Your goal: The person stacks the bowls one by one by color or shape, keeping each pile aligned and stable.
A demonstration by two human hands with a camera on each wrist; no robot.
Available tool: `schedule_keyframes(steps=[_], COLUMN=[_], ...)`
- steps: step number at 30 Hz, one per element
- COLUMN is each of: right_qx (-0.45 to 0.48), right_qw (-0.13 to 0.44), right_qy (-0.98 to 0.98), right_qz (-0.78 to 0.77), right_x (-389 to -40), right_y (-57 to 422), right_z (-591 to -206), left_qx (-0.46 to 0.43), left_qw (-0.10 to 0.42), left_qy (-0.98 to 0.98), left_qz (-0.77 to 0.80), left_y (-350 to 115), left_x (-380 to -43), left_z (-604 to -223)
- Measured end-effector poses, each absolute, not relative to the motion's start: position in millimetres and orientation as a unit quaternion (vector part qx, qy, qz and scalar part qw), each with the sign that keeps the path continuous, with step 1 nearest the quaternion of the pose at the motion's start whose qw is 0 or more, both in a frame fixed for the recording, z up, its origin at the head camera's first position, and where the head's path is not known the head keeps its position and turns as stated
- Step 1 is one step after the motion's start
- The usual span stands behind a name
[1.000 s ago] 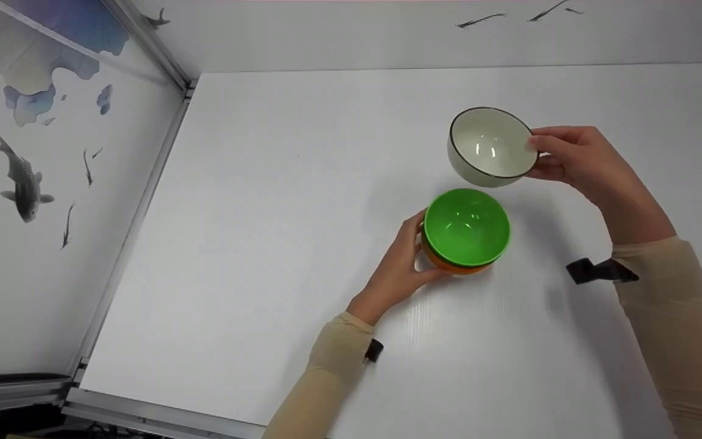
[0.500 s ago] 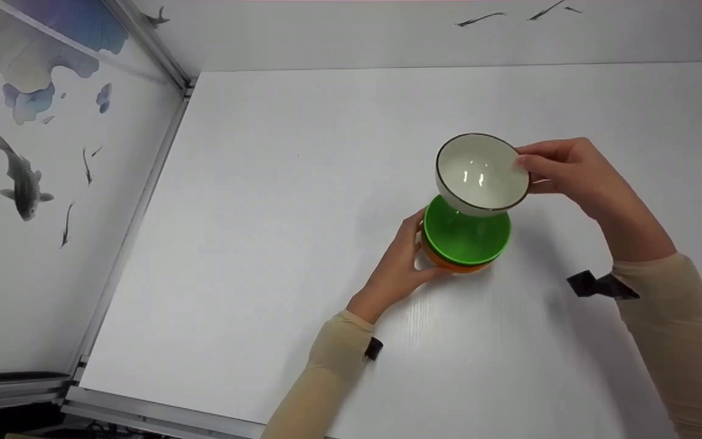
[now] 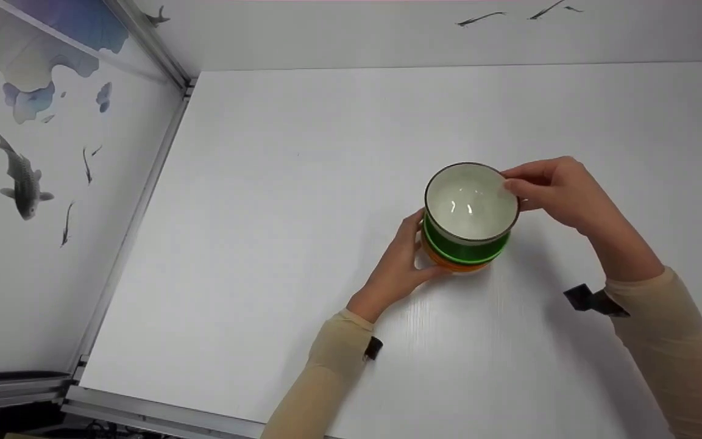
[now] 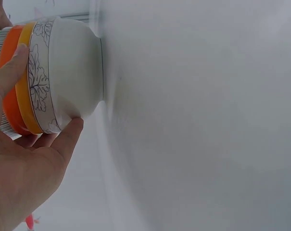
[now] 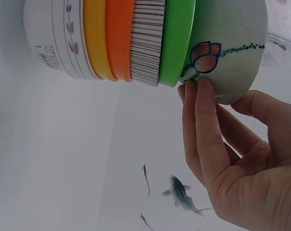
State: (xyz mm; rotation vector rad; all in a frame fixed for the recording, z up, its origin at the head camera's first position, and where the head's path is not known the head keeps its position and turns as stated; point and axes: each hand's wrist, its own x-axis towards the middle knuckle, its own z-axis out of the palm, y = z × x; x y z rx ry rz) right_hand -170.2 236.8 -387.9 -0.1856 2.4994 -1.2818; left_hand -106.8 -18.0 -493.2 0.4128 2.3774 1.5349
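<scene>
A pale bowl with a dark rim [image 3: 470,201] is pinched at its right edge by my right hand [image 3: 561,192], thumb on the inside. In the right wrist view its outer side shows a painted flower [image 5: 206,57], and its base sits partly inside the green bowl [image 5: 177,43]. Below the green one come a striped bowl [image 5: 147,43], an orange bowl [image 5: 119,38], a yellow bowl [image 5: 95,38] and a leaf-patterned white bowl [image 4: 73,72] at the bottom, on the table. My left hand [image 3: 392,271] grips this stack from the left, its thumb and fingers around the sides.
The white table [image 3: 253,231] spreads around the stack. A side panel [image 3: 34,274] with painted fish stands at the left, behind a metal frame rail [image 3: 138,219]. Another white panel [image 3: 339,36] closes off the back.
My right hand has brought the pale bowl toward me and slightly left, from behind the stack to over the green bowl, which it now largely covers. My left hand has stayed on the stack.
</scene>
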Motion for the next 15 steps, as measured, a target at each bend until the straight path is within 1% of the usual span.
schedule_keyframes(steps=[8, 15], right_qx=[-0.080, -0.070], right_qw=[0.158, 0.143], right_qy=[0.891, 0.911], right_qz=[-0.417, -0.380], right_x=[-162, -156], right_y=[236, 233], right_z=[-389, -389], left_qx=[0.140, 0.142], left_qw=[0.145, 0.144], left_qy=[0.827, 0.826], left_qz=[0.525, 0.526], left_y=[-17, -17], left_x=[-108, -108], left_z=[-492, -493])
